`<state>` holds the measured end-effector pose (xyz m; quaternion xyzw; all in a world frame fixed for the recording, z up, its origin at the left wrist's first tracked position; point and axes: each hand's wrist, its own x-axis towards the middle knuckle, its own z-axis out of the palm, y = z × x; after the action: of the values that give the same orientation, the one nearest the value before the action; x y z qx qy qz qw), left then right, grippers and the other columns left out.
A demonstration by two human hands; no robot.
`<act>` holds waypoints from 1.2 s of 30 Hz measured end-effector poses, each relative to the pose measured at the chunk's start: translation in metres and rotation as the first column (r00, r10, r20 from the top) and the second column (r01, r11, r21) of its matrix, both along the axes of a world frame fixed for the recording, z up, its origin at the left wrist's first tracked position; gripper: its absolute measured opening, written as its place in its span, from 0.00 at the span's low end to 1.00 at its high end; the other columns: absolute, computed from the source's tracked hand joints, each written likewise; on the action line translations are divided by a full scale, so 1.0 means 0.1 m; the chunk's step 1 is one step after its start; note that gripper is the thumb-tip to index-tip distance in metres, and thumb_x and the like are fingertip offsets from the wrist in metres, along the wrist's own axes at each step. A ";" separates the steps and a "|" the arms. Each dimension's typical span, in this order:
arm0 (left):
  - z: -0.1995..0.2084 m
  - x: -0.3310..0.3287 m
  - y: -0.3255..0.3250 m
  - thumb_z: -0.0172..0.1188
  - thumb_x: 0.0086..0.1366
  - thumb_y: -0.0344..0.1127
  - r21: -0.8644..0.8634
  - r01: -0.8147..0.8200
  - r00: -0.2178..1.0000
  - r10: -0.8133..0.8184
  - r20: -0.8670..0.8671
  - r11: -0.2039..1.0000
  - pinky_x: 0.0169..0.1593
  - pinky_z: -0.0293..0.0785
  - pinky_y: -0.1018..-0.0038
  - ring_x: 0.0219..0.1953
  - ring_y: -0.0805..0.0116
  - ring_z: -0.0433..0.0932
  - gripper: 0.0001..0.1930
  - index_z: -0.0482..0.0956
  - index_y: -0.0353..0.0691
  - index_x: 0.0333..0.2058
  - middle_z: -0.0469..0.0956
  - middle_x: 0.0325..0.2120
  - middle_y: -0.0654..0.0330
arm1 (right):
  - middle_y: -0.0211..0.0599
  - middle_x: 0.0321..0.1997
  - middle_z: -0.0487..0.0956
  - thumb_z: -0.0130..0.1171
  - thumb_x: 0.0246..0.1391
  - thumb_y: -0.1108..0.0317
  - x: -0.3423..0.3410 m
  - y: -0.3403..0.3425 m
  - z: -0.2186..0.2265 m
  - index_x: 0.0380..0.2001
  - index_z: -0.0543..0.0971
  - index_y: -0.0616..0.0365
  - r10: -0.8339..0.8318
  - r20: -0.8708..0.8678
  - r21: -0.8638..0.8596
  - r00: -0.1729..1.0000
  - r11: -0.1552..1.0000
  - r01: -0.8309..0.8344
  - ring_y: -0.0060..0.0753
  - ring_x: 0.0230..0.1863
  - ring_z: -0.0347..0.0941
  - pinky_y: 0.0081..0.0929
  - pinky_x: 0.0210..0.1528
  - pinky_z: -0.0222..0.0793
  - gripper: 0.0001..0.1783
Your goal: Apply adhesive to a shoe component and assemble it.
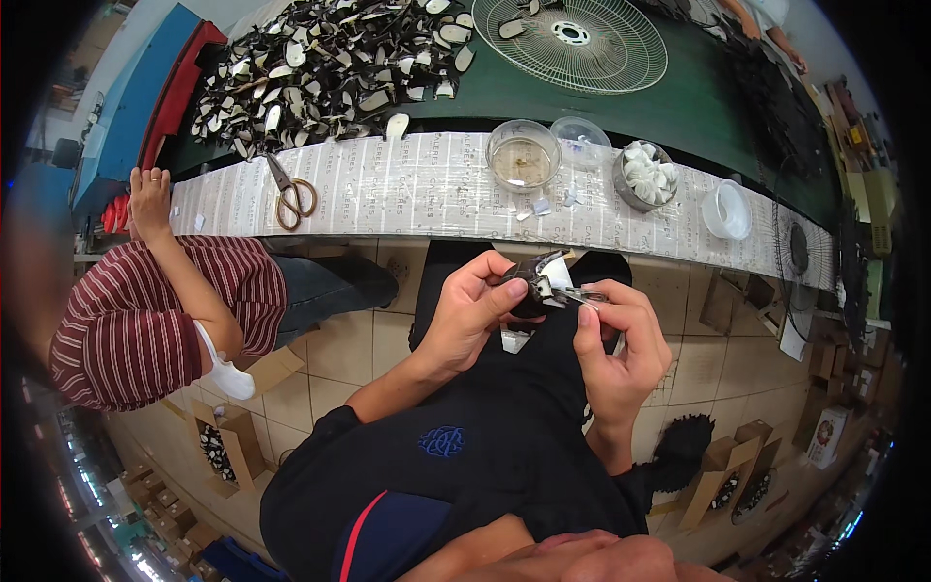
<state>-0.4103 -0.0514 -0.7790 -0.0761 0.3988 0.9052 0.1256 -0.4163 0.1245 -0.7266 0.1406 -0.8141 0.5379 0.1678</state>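
My left hand (477,308) is closed around a small black shoe piece (529,281), held over my lap just off the table's front edge. A white flap (556,273) stands up from the piece on its right side. Between the fingers of my right hand (626,341) is a slim metal hand tool (582,294), possibly snips or tweezers; its tip meets the white part. My fingers hide much of the tool and some of the shoe piece.
A conveyor (441,109) carries a heap of black and white shoe pieces (320,73) and a fan grille (572,44). On the paper-covered ledge (388,184) lie scissors (289,194), a tub of liquid (524,157), and a tin of white pads (647,177). A co-worker (165,320) stands left.
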 end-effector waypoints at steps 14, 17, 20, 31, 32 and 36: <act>0.03 0.00 0.02 0.58 0.69 0.40 -0.052 -0.014 1.000 0.014 0.011 0.999 0.44 0.83 0.70 0.40 0.71 0.81 0.12 0.72 0.38 0.41 0.79 0.39 0.57 | 0.49 0.36 0.81 0.67 0.46 0.81 -0.02 0.05 0.02 0.31 0.77 0.66 -0.087 -0.150 0.132 0.985 0.985 0.107 0.39 0.31 0.79 0.28 0.32 0.76 0.09; 0.03 0.00 0.03 0.58 0.69 0.40 -0.059 -0.019 1.000 0.019 0.011 0.998 0.45 0.83 0.70 0.40 0.71 0.81 0.11 0.72 0.38 0.41 0.79 0.39 0.58 | 0.49 0.36 0.81 0.68 0.45 0.81 -0.01 0.01 0.02 0.31 0.77 0.66 -0.033 -0.151 0.142 0.988 0.988 0.055 0.41 0.32 0.79 0.28 0.33 0.76 0.10; 0.04 0.01 0.04 0.57 0.69 0.40 -0.062 -0.021 1.000 0.022 0.018 0.998 0.45 0.83 0.70 0.40 0.72 0.81 0.11 0.71 0.38 0.40 0.79 0.39 0.58 | 0.49 0.36 0.81 0.68 0.44 0.81 -0.02 0.02 0.02 0.31 0.77 0.66 -0.008 -0.162 0.166 0.987 0.986 0.036 0.42 0.32 0.79 0.29 0.33 0.76 0.10; 0.04 0.00 0.05 0.56 0.70 0.38 -0.058 -0.047 0.999 0.048 0.014 0.997 0.44 0.83 0.70 0.39 0.72 0.81 0.09 0.71 0.38 0.39 0.79 0.39 0.57 | 0.48 0.37 0.80 0.67 0.46 0.82 -0.01 0.06 0.00 0.32 0.77 0.67 -0.084 -0.138 0.142 0.987 0.984 0.103 0.39 0.31 0.78 0.27 0.31 0.75 0.10; 0.04 0.00 0.05 0.56 0.70 0.38 -0.058 -0.047 0.999 0.048 0.015 0.997 0.44 0.83 0.70 0.39 0.72 0.81 0.09 0.71 0.38 0.39 0.79 0.39 0.57 | 0.48 0.37 0.80 0.67 0.46 0.82 -0.02 0.06 -0.01 0.32 0.77 0.67 -0.084 -0.137 0.141 0.987 0.985 0.103 0.39 0.31 0.78 0.27 0.31 0.75 0.10; 0.04 0.00 0.04 0.56 0.70 0.38 -0.065 -0.056 0.998 0.057 0.017 0.996 0.44 0.83 0.70 0.39 0.72 0.81 0.09 0.71 0.38 0.39 0.79 0.39 0.57 | 0.48 0.37 0.80 0.67 0.46 0.81 -0.04 0.05 -0.04 0.32 0.77 0.67 -0.044 -0.170 0.171 0.985 0.983 0.073 0.39 0.31 0.78 0.28 0.31 0.75 0.10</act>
<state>-0.4101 -0.0472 -0.7748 -0.0999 0.4244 0.8943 0.1011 -0.4202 0.1294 -0.7307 0.1748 -0.8455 0.4451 0.2374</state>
